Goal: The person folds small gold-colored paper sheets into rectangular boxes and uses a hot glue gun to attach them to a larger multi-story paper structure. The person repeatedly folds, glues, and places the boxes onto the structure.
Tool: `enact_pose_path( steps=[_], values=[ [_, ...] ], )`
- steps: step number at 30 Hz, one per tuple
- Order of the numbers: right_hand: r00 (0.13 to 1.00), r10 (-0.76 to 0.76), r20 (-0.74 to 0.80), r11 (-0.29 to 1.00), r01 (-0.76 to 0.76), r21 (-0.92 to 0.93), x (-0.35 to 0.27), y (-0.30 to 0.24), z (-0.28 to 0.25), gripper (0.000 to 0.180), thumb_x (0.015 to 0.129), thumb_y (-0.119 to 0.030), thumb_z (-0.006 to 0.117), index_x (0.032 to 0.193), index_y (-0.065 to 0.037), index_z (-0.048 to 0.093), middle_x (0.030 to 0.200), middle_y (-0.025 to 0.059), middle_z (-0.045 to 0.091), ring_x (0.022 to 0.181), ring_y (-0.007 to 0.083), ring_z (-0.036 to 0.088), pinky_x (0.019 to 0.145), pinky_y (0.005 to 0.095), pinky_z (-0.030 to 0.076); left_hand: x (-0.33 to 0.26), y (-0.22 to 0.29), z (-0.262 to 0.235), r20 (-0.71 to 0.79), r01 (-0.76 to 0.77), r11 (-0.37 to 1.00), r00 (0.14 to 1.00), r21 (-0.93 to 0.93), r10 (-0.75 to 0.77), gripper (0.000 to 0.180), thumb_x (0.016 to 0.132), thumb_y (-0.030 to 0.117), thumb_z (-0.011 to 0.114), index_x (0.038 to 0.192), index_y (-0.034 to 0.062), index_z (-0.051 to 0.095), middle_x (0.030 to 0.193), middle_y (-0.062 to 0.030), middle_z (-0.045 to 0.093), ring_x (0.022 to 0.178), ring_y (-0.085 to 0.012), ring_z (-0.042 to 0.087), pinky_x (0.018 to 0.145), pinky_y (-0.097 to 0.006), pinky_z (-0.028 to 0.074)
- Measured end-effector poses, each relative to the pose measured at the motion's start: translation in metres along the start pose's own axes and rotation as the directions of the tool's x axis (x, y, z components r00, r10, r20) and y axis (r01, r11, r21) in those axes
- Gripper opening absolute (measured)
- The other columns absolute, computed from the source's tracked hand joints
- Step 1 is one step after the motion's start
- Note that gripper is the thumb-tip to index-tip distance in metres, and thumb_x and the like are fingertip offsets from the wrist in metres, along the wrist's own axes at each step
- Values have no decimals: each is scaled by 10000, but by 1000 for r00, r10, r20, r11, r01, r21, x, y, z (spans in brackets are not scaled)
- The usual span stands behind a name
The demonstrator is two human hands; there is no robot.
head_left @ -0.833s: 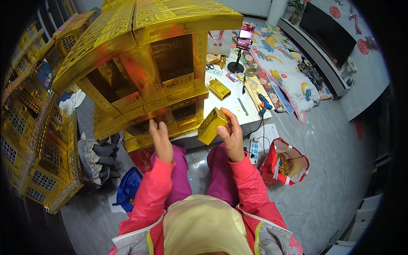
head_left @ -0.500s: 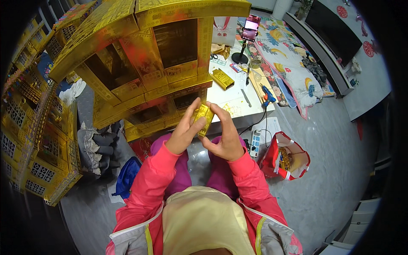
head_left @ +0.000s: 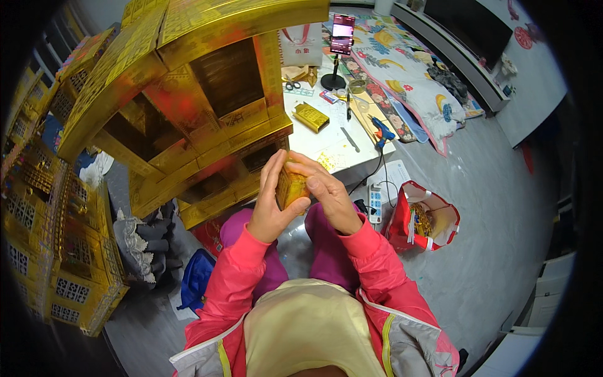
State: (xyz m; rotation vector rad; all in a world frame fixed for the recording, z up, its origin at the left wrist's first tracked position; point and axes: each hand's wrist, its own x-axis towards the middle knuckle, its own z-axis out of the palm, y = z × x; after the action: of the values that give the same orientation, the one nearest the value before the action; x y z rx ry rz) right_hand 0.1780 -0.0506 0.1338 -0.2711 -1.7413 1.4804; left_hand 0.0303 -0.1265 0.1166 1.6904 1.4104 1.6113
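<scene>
Between my two hands, above my lap, is a small gold paper box (head_left: 290, 188) with a shiny printed surface. My left hand (head_left: 272, 204) grips it from the left, thumb along its lower side. Curled over its top and right side is my right hand (head_left: 328, 196), thumb pressed against the face. Part of the box is hidden by my fingers. Just beyond and to the left stands a large gold model house (head_left: 182, 94) with window openings and red patches.
A white table (head_left: 314, 141) bears another gold box (head_left: 311, 117), a blue glue gun (head_left: 382, 131), a grey blade-like tool (head_left: 350, 139) and a phone on a stand (head_left: 342, 38). A red bag (head_left: 402, 220) and a power strip (head_left: 375, 204) are on the right. More gold model buildings (head_left: 75, 245) stand left.
The gold box has been turned in my hands, and my right fingers have come over its top. My view has shifted, so the table things appear further left.
</scene>
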Motion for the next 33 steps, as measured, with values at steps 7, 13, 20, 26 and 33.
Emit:
enact_pose_path(
  steps=[7, 13, 20, 26, 33],
  values=[
    [999, -20, -38, 998, 18, -55, 2, 5, 0, 329, 1015, -205, 493, 1264, -37, 627, 1383, 155, 535, 1277, 257, 492, 1063, 362, 379, -4, -11, 9, -18, 53, 997, 998, -54, -54, 844, 851, 292, 738, 1487, -20, 278, 1484, -208, 328, 1384, -323, 327, 1136, -398, 279],
    [994, 29, -106, 997, -37, -73, 2, 10, -6, 304, 1014, -186, 506, 1229, -14, 635, 1263, 128, 617, 1171, 201, 558, 999, 325, 430, -2, -16, 18, 20, 133, 981, 991, -142, -132, 895, 812, 238, 774, 1496, -14, 256, 1496, -201, 306, 1380, -316, 335, 1129, -382, 290],
    [911, 363, -195, 915, -310, 257, -3, 25, -35, 365, 1029, -272, 493, 1218, 17, 614, 1111, 62, 659, 1001, 125, 619, 884, 282, 506, 9, -20, 39, 132, 155, 987, 980, -38, -149, 956, 701, 142, 856, 1481, 54, 311, 1412, -159, 384, 1304, -303, 432, 1068, -384, 394],
    [776, 159, -611, 896, -373, -241, 12, 106, -145, 338, 985, -291, 552, 1139, 3, 617, 1016, 107, 664, 922, 165, 619, 801, 299, 492, 29, -47, 53, 53, 132, 981, 989, 144, -141, 800, 684, 100, 864, 1350, 37, 424, 1313, -135, 479, 1215, -259, 504, 990, -377, 476],
    [497, 22, -867, 329, -823, -463, 25, 193, -259, 488, 854, -391, 621, 1062, 48, 573, 1073, 241, 626, 1005, 392, 618, 865, 481, 482, 43, -82, 58, 55, 125, 959, 988, 253, -143, 842, 659, 239, 897, 1313, 9, 420, 1241, -167, 552, 1149, -290, 560, 1003, -383, 432]
  ],
)
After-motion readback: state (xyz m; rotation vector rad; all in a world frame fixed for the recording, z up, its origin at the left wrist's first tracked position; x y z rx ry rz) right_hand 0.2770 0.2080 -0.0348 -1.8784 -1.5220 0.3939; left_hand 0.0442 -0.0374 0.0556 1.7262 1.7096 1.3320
